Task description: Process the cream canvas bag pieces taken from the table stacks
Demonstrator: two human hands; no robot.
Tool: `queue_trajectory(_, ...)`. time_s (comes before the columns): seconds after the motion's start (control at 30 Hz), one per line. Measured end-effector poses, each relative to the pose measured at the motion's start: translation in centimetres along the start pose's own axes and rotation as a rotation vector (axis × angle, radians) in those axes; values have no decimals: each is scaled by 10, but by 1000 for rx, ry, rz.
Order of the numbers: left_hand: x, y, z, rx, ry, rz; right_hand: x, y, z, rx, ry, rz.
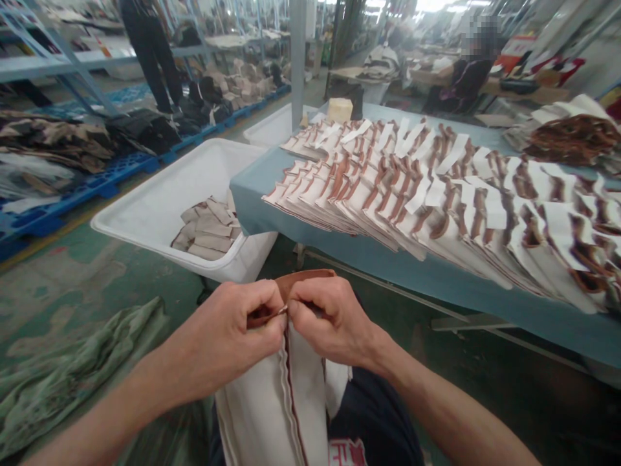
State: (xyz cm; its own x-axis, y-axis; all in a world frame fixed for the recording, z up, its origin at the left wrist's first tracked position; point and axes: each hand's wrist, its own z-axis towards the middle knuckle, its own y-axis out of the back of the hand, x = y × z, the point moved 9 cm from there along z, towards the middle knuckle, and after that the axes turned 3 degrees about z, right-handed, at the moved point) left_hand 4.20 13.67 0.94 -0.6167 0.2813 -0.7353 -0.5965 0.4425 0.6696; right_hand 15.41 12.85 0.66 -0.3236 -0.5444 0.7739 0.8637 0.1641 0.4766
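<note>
Both of my hands grip the top of a cream cloth piece [272,401] with a brown trim [303,278], held over my lap. My left hand [228,333] is closed, pinching the brown edge. My right hand [332,320] is closed on the same edge, just right of the left hand. A small thin metal tool or pin [281,311] shows between the two thumbs. The cloth hangs down between my forearms.
A blue-covered table [388,259] on the right carries several overlapping rows of cream and brown pieces [436,188]. A white tub [160,200] holding folded pieces stands on the green floor ahead. Green cloth [63,369] lies at left. Other people work farther back.
</note>
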Motion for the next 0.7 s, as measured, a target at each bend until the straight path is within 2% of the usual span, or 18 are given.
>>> queue_trajectory(0.07,3,-3,-3,0,11,1,-6,-6,-2,28,-64,52)
queue_trajectory(0.23,9,1,-12,19,-42,34,5,-10,-5,73,75,67)
queue_trajectory(0.37,7,13,-16,67,-128,87,8,-10,-4,104,99,222)
queue_trajectory(0.57,-5,21,-18,126,-247,142,2,-21,-4,231,-6,369)
queue_trajectory(0.7,-2,19,-16,158,-191,69,5,-20,-3,268,33,406)
